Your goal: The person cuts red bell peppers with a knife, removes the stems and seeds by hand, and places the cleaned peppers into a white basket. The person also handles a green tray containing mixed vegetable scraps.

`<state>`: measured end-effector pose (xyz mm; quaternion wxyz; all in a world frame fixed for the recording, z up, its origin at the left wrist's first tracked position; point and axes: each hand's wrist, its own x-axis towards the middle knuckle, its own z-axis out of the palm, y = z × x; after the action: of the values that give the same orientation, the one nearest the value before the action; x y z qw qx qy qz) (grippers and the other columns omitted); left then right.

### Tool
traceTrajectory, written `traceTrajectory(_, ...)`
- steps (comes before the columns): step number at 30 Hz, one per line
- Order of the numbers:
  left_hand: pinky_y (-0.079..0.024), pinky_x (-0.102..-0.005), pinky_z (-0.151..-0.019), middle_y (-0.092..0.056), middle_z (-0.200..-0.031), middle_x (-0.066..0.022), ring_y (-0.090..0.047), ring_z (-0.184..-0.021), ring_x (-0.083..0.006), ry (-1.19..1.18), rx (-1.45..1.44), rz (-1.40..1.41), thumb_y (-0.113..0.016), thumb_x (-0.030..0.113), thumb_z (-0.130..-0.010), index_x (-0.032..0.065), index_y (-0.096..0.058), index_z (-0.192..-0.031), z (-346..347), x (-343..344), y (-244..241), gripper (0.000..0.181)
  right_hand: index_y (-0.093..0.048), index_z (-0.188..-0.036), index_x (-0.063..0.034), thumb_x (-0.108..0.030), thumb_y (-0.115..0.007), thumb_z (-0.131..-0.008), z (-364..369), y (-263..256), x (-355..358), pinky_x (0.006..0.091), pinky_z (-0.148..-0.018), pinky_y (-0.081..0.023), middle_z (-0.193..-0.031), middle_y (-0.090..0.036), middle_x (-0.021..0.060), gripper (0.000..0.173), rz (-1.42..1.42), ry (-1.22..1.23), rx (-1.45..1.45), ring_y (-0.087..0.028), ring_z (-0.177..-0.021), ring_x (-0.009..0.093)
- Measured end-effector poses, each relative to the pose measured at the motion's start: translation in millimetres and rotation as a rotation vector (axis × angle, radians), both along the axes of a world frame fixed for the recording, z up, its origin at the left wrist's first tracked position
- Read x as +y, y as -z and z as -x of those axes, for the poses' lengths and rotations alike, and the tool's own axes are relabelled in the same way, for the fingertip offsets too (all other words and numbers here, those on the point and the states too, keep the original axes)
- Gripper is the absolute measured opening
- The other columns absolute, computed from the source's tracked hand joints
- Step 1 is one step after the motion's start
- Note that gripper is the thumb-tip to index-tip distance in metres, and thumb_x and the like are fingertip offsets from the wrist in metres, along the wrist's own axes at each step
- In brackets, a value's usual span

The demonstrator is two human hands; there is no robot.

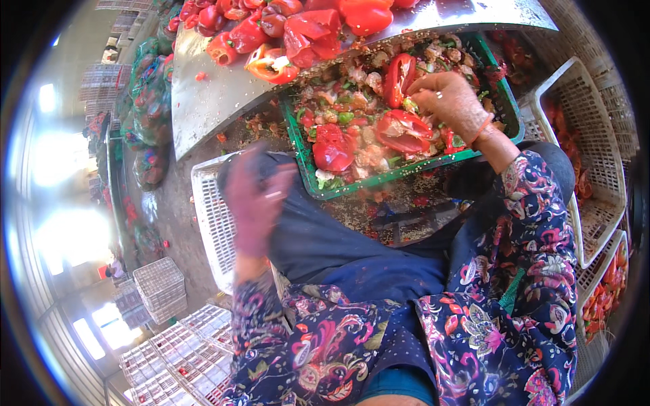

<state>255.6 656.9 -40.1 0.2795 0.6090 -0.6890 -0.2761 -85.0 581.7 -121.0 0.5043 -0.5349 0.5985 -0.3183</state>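
Note:
My right hand (pixel 449 104), bare and dotted with seeds, hangs over a green plastic crate (pixel 325 189). Its fingertips are close together beside a red bell pepper half (pixel 399 81); a greenish bit shows at them, and whether they grip it is unclear. Pepper cores, seeds and green stems fill the crate. A hollow red pepper piece (pixel 404 131) and another red pepper piece (pixel 333 148) lie on top. My left hand (pixel 256 198), apparently in a reddish glove, is motion-blurred above my left knee. The blur hides whether it holds anything.
Red peppers (pixel 315 35) are heaped on a metal table (pixel 203 96) ahead. A white plastic basket (pixel 213 223) stands at my left, and a white basket with red peppers (pixel 599 167) at my right. Green net sacks (pixel 150 101) and stacked crates (pixel 160 289) stand further left.

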Motion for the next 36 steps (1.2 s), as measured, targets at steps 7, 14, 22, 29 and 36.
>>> traceTrajectory(7, -0.049, -0.0473, -0.095, -0.047, -0.134, -0.0206, -0.055, -0.118, -0.0401, 0.255, -0.998, -0.543, -0.074, 0.039, -0.079, 0.0109, -0.038, -0.145, 40.1, -50.9, 132.1, 0.08, -0.075, -0.094, -0.0105, -0.027, -0.061, -0.078, -7.7, 0.6, -1.5, 0.0407, -0.074, -0.053, -0.086, -0.072, 0.0122, 0.027, 0.114, -0.352, 0.52, -0.069, -0.082, 0.029)
traceTrajectory(14, -0.053, -0.0452, -0.085, -0.065, -0.109, -0.0188, -0.065, -0.099, -0.0365, 0.073, -0.856, -0.302, -0.066, 0.016, -0.079, 0.0122, -0.05, -0.132, 19.9, -71.1, 172.2, 0.055, -0.076, -0.092, -0.0148, -0.026, -0.061, -0.077, 1.6, 16.5, -8.2, 0.0413, -0.075, -0.054, -0.083, -0.072, 0.0101, 0.024, 0.171, -0.297, 0.515, -0.07, -0.082, 0.03)
traceTrajectory(22, -0.053, -0.0428, -0.078, -0.069, -0.1, -0.0144, -0.066, -0.09, -0.0336, -0.236, -0.563, 0.581, -0.065, 0.015, -0.085, 0.009, -0.063, -0.12, -9.6, -19.5, -15.3, 0.035, -0.07, -0.078, -0.0107, -0.026, -0.06, -0.079, -9.5, 36.4, -1.8, 0.0494, -0.068, -0.053, -0.079, -0.068, 0.0153, 0.018, 0.249, -0.316, 0.722, -0.067, -0.079, 0.037)
traceTrajectory(29, -0.047, -0.0449, -0.095, -0.058, -0.127, -0.0251, -0.06, -0.111, -0.0397, -0.808, -1.406, 0.049, -0.069, 0.021, -0.086, -0.0005, -0.054, -0.132, -135.7, 53.0, -62.6, 0.053, -0.07, -0.092, -0.0067, -0.049, -0.064, -0.082, -32.3, 52.8, 8.1, 0.0474, -0.071, -0.055, -0.084, -0.07, 0.0189, 0.044, 0.153, -0.408, 0.724, -0.07, -0.082, 0.035)
traceTrajectory(36, -0.05, -0.0308, -0.092, -0.061, -0.121, -0.0115, -0.061, -0.107, -0.0182, -0.13, 0.25, 0.006, -0.067, 0.005, -0.09, 0.0051, -0.052, -0.136, 31.9, -10.2, 1.5, 0.048, -0.054, -0.126, -0.0096, -0.04, -0.067, -0.083, -52.9, 84.9, 8.4, 0.0472, -0.064, -0.055, -0.096, -0.07, 0.005, 0.054, 0.345, -0.397, 0.891, -0.069, -0.091, 0.029)
